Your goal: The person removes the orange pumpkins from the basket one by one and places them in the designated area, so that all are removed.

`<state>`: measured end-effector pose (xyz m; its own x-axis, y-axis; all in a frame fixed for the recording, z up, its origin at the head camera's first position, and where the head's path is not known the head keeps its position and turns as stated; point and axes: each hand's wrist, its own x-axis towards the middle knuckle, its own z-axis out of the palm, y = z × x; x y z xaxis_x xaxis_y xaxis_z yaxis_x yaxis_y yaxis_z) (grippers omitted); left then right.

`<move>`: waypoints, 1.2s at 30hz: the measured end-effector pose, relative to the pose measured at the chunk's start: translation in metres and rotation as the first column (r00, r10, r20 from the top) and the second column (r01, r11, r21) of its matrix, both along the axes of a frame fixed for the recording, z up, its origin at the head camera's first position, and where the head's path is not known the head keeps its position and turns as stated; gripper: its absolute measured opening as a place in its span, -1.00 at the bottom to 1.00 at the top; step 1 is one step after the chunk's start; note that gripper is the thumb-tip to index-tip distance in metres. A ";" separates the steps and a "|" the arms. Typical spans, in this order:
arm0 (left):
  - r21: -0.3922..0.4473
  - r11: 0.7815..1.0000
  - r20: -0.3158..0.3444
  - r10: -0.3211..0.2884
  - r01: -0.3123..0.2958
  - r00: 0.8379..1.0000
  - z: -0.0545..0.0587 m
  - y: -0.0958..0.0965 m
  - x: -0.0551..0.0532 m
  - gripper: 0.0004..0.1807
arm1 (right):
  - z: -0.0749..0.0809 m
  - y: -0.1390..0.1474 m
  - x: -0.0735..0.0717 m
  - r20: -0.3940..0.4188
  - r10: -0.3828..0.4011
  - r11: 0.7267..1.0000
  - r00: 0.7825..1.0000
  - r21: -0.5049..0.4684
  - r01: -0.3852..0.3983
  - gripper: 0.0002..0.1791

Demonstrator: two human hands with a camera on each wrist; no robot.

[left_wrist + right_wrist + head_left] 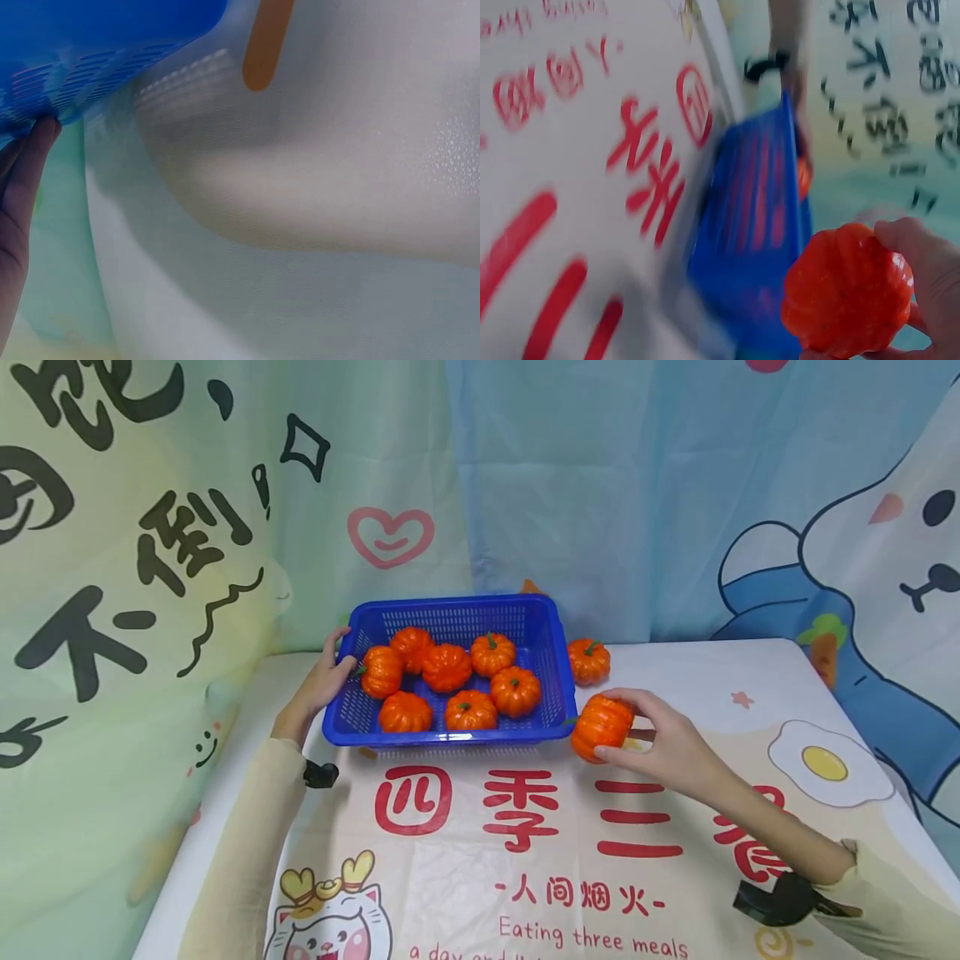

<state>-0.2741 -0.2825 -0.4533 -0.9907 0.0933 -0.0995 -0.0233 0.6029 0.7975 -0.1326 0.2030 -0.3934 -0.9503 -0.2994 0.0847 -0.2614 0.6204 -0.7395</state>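
Note:
My right hand [660, 739] grips a small orange pumpkin [602, 727] with a green stem, held just off the front right corner of a blue plastic basket [450, 739]. In the right wrist view the same pumpkin [847, 291] sits between thumb and fingers, beside the basket's side. Several more pumpkins [446, 667] lie inside the basket. At the basket's left rim, my left hand [327, 677] holds on with its fingers at the edge. The left wrist view catches those fingers [34, 161] against the slotted blue wall [90, 67].
Another pumpkin [588, 661] stands on the table just right of the basket. A printed cloth [450, 877] with red characters covers the table [697, 672]. Behind the basket hangs a blue-green curtain [555, 510] with cartoon prints.

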 end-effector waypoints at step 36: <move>0.026 1.000 -0.004 -0.006 0.006 1.000 0.004 0.002 0.003 -0.32 | -0.092 0.074 -0.147 0.088 -0.358 0.929 0.929 0.137 0.345 -0.11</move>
<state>-0.2715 -0.2803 -0.4489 -0.9904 0.1021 -0.0933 -0.0166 0.5820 0.8130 -0.2791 0.2767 -0.4857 -0.9977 0.0542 -0.0414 0.0679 0.7412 -0.6679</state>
